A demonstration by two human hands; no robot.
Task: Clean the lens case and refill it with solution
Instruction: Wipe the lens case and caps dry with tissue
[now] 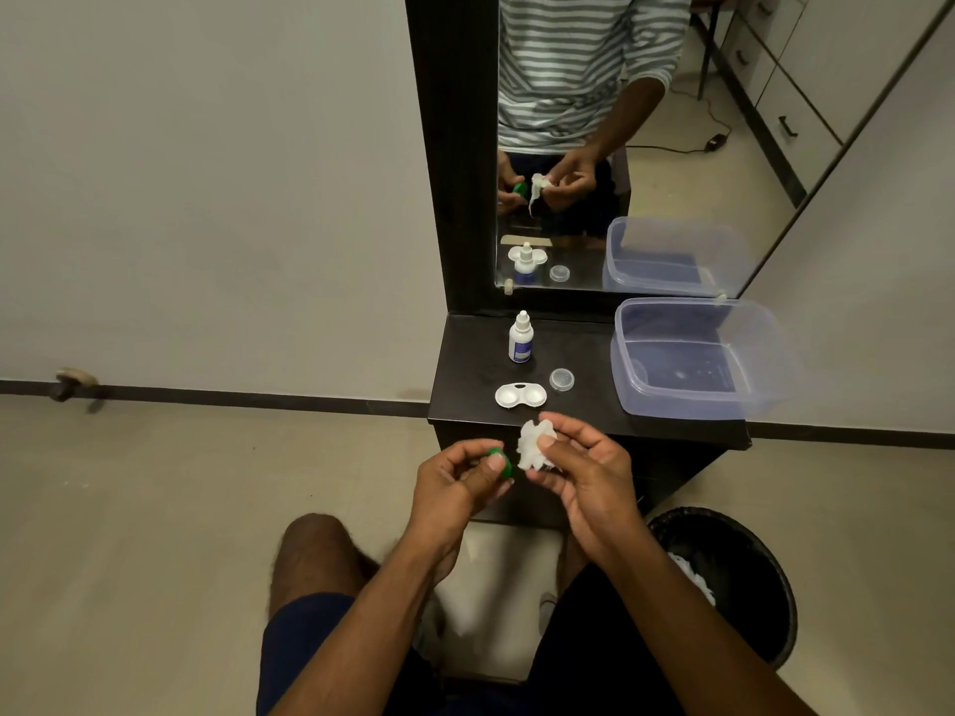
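The left hand pinches a green cap between thumb and fingers, its grip narrow around the cap, while the right hand holds a crumpled white tissue pinched at the fingertips, just beside the cap. Both hands hover in front of the near edge of the dark surface, not over it. On the surface the white lens case lies open with both wells uncovered and, as far as can be told, dry; a clear cap sits just beside it to the right, and the solution bottle stands upright behind it, closed. A clear plastic tub takes up the right part of the surface, near the mirror. By my judgement the work is in its cleaning stage: the green cap is being wiped or is about to be, and the refill has not begun (the bottle stands untouched and no liquid shows in the wells). Left to do: finish the caps, pour solution into both wells, screw the caps on. Room is tight on the surface, with free space mainly between case and tub; the case lies near the front edge, so a careless reach could knock it off toward the floor or the dark bin below on the right
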